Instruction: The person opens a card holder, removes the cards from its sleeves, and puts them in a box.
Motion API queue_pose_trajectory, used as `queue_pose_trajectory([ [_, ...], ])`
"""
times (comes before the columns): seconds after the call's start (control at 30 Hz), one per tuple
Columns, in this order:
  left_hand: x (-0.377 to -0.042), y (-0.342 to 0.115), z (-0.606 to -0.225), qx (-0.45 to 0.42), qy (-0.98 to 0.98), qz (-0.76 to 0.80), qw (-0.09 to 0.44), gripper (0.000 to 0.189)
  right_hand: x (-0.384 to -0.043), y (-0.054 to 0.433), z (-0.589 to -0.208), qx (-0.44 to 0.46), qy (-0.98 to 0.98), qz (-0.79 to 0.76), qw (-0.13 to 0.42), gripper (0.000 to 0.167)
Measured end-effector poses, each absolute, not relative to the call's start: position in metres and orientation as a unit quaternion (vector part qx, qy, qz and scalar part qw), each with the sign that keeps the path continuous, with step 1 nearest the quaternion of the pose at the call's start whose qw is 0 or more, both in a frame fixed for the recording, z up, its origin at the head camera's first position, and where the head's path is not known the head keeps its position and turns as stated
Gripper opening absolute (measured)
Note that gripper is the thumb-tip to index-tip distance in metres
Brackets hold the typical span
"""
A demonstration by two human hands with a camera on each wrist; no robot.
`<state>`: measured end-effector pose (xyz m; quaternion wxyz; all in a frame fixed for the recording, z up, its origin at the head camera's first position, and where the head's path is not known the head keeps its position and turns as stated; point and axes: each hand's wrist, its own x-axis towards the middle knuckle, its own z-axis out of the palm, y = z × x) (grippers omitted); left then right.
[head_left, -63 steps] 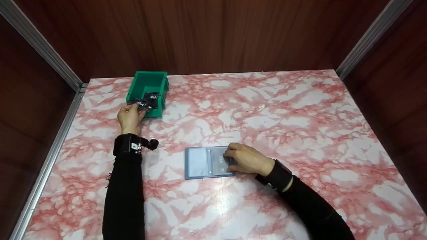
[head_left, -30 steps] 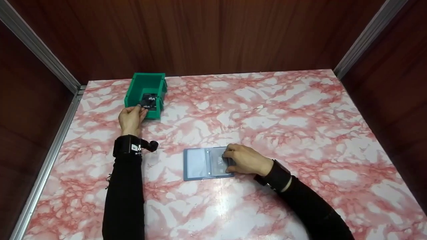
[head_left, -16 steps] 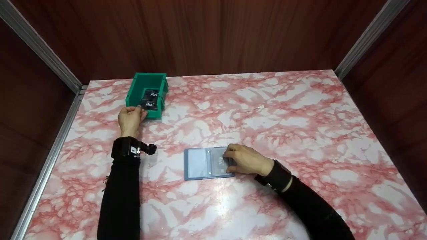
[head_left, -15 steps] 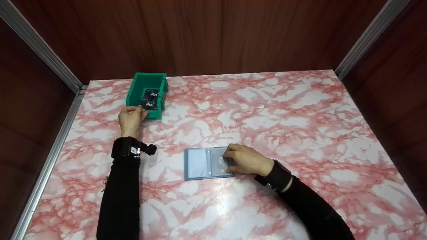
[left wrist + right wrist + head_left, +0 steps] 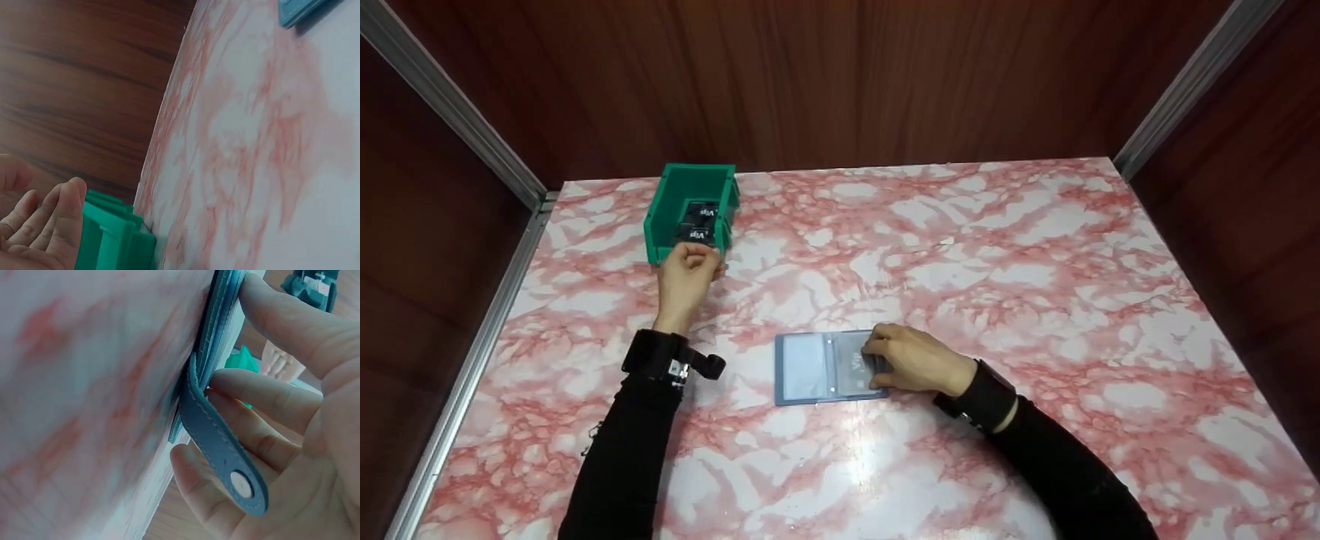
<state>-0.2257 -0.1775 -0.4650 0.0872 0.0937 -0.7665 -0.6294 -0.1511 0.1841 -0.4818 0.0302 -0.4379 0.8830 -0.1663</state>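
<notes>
My left hand (image 5: pixel 688 281) is over the front edge of a green bin (image 5: pixel 654 221), fingers bent and thumb near them. The left wrist view shows loosely curved fingers (image 5: pixel 66 219) with nothing between them. Black cards (image 5: pixel 703 214) printed "Vip" lie inside the bin. A blue card holder (image 5: pixel 805 367) lies spread flat on the table, its left sleeve bare and a "Vip" card (image 5: pixel 852 369) under the right one. At its right edge, my right hand (image 5: pixel 922 360) holds it with bent fingers. A strap with a round snap (image 5: pixel 219 433) hangs loose beside those fingers in the right wrist view.
The red-and-white marbled table (image 5: pixel 1035 300) stretches to the right and front of the card holder. Dark wood panels (image 5: pixel 840 82) rise behind and at both sides, with metal rails (image 5: pixel 472 292) along the corners.
Earlier my left hand held a black card over the bin, then lowered it in. Now that card lies with the others, and the hand has shifted right along the bin's front. The right hand stayed put.
</notes>
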Motion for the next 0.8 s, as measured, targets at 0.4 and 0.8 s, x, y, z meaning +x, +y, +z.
queue_pose_trajectory([
  [0.4,-0.171,-0.127,-0.468,-0.107,-0.851,-0.513,0.044,0.025,-0.152,0.184,-0.483,-0.441,0.881,-0.168,0.024,0.039],
  [0.8,-0.133,-0.098,-0.483,-0.308,-0.897,-0.315,0.035,0.030,-0.152,0.184,-0.482,-0.447,0.878,-0.169,0.020,0.039],
])
